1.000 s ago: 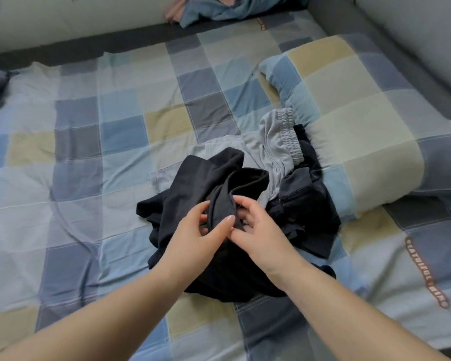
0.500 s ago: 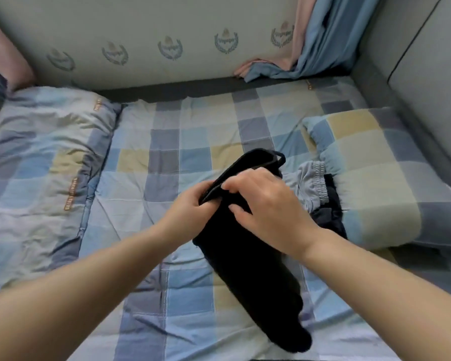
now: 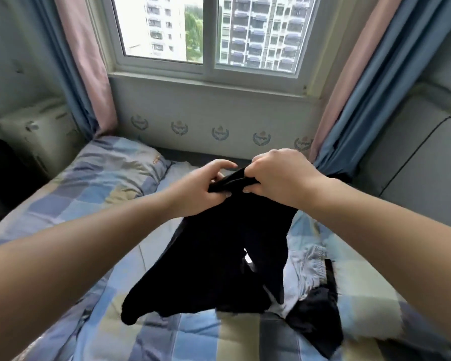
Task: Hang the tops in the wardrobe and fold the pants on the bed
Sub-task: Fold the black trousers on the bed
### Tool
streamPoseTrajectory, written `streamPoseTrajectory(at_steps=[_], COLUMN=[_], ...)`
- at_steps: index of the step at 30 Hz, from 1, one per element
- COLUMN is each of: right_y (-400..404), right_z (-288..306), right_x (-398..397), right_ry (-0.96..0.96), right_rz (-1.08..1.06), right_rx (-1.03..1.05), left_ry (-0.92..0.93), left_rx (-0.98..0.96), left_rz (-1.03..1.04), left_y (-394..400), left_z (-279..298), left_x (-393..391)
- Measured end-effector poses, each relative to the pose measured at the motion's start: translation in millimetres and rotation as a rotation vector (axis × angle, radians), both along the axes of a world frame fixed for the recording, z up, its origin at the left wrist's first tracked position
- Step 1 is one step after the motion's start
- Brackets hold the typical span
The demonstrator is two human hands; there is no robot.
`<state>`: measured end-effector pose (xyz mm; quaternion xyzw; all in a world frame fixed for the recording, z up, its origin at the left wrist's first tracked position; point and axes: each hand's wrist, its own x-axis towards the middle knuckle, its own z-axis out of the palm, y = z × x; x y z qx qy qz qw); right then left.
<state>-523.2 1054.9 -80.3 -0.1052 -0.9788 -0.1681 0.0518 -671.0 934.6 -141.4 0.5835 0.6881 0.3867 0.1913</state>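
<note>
Where the head view looks across the room, one black garment (image 3: 219, 256) is entered as lifted above the bed (image 3: 102, 308), held at its upper edge by both hands near the centre of the scene.

Left hand (image 3: 201, 188): grip closed on the garment's top edge, thumb and fingers pinching the bunched black cloth from the left.

Right hand (image 3: 279, 175): grip likewise closed on the same edge, fingers curled over the cloth, just beside the left hand and touching or nearly touching it.

Garment: hangs down from the two hands in two dark lobes with a narrow split between them (whether legs or sleeves cannot be told). Its lower ends reach down to the checked bedcover, the left end trailing toward the near left.

Pile of clothes (image 3: 313, 282): light grey and dark pieces, lying on the bed to the near right, partly behind the hanging garment.

Pillow (image 3: 110, 173): checked blue, grey and yellow, at the far left of the bed.

Window (image 3: 208, 32): on the far wall, apartment blocks outside.

Curtains (image 3: 84, 61): pink and blue, one pair at each side of the window, the right pair reaching down to the bed's far right corner.
</note>
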Motion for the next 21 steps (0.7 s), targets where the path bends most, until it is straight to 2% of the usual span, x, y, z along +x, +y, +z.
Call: streamPoseTrajectory(at_steps=[3, 7, 10, 12, 14, 16, 19, 21], right_y=[-14.1, -28.0, -41.6, -52.0, -60.1, -69.4, -82.5, -89.7], right_z=[52.0, 112.8, 153.9, 173.8, 188.6, 203.5, 218.4, 225.9], right_x=[-11.6, -18.3, -24.8, -30.3, -36.9, -44.6, -59.9, -70.7], right_ry=[0.067, 0.134, 0.167, 0.158, 0.177, 0.236, 0.269, 0.276], right_rz=[-0.001, -0.037, -0.094, -0.132, -0.165, -0.187, -0.221, -0.234], right_rx=[0.098, 0.180, 0.245, 0.279, 0.290, 0.282, 0.282, 0.299], left_ry=[-0.041, 0.141, 0.222, 0.356, 0.587, 0.755, 0.827, 1.024], left_rx=[0.110, 0.129, 0.230, 0.334, 0.381, 0.331, 0.235, 0.226], left_rz=[0.092, 0.205, 0.298, 0.301, 0.242, 0.179, 0.176, 0.204], left_y=[-26.9, -67.2, -106.3, -131.6, -152.6, -173.1, -196.2, -206.2], left_z=[21.3, 29.2, 31.2, 39.3, 42.7, 46.7, 54.1, 58.7], left_x=[-19.1, -50.6, -75.6, -93.8, -111.8, -128.4, -143.2, -147.3])
